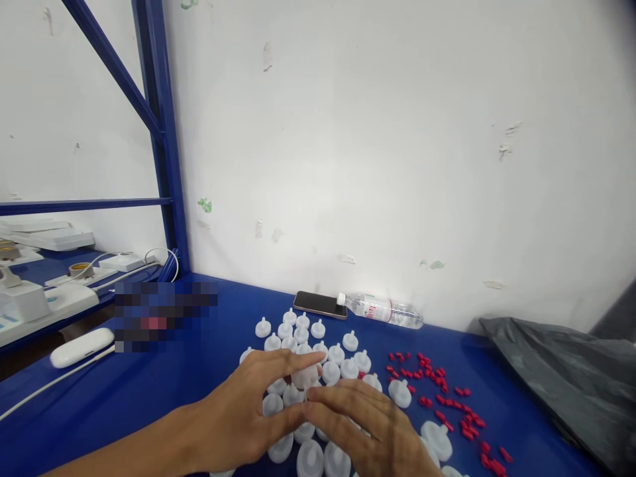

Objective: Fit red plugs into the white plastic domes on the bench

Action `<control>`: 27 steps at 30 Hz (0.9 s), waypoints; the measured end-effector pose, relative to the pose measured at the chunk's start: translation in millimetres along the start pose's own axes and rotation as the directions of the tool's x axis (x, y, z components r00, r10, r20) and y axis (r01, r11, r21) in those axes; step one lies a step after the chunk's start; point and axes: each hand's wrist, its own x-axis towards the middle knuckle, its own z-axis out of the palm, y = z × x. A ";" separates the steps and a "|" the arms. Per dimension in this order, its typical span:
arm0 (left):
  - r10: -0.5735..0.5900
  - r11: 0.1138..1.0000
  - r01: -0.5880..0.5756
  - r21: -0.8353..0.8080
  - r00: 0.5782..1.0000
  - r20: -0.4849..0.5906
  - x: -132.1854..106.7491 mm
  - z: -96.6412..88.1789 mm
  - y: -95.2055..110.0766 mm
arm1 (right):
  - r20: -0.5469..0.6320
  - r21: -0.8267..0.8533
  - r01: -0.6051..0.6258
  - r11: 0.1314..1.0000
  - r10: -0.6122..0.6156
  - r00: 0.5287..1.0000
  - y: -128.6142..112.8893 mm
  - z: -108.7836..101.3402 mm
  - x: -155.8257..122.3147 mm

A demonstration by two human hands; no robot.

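Note:
Over a crowd of white plastic caps with thin spouts, my two hands meet. My left hand (251, 397) is closed, with a translucent white spouted cap (305, 378) between its thumb and forefinger. My right hand (370, 421) reaches in from the right, its fingers pressed together and the tips at the held cap's spout. Whatever those right fingertips pinch is hidden. More loose spouted caps (310, 458) stand around and beneath both hands. Small red plastic pieces (440, 381) lie scattered to the right of the caps.
A phone (320, 305) and a clear water bottle (382, 310) lie along the wall. Dark plastic sheeting (571, 377) covers the right side of the blue tabletop (163, 387). At left are a white device (82, 348), cables and a blue metal frame (171, 132).

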 end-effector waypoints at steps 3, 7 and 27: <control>-0.023 0.999 0.020 -0.045 0.998 -0.063 -1.2 1.7 -1.5 | -0.063 -0.046 0.013 0.999 -0.015 0.998 0.4 2.1 1.5; -0.172 0.973 0.155 -0.169 0.981 -0.089 6.4 -2.0 -3.2 | -0.108 -0.115 0.029 0.993 -0.042 0.993 6.6 3.1 1.9; -0.580 0.746 0.496 -0.445 0.812 -0.067 36.0 -33.0 -47.3 | 0.112 -0.358 -0.310 0.881 0.370 0.922 87.9 -26.3 -37.7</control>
